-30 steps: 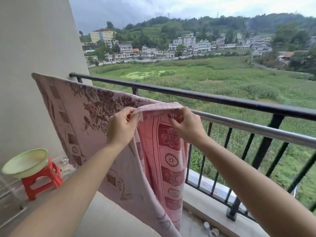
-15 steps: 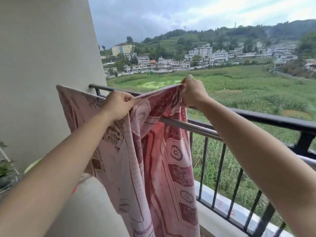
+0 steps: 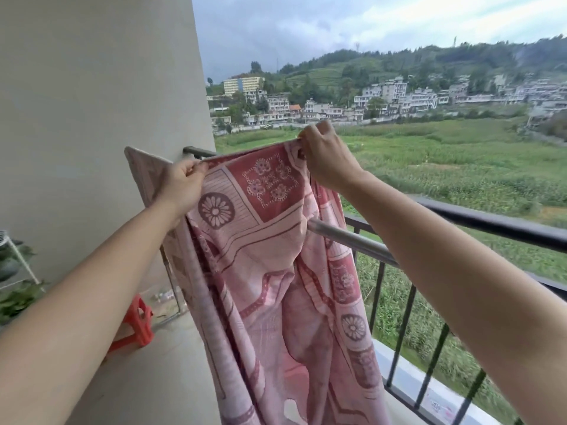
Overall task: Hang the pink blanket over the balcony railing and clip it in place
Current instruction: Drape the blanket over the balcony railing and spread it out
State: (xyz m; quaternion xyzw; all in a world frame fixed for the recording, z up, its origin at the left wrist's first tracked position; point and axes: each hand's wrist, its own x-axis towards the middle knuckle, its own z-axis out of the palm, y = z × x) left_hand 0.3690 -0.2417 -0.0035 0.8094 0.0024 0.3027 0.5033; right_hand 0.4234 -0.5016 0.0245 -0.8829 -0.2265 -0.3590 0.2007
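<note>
Pink blanket hangs at black balcony railing, beside wall.

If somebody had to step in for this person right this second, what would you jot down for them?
Left hand: pinching the top edge of the pink blanket.
Right hand: gripping the same edge further along, held up above the silver rail.
Blanket: spread between the hands, the rest hanging down inside the balcony railing; part near the wall looks draped already.
Done: blanket partly over the rail.
Left: lay the held edge over, smooth it, clip it. No clips visible.
</note>
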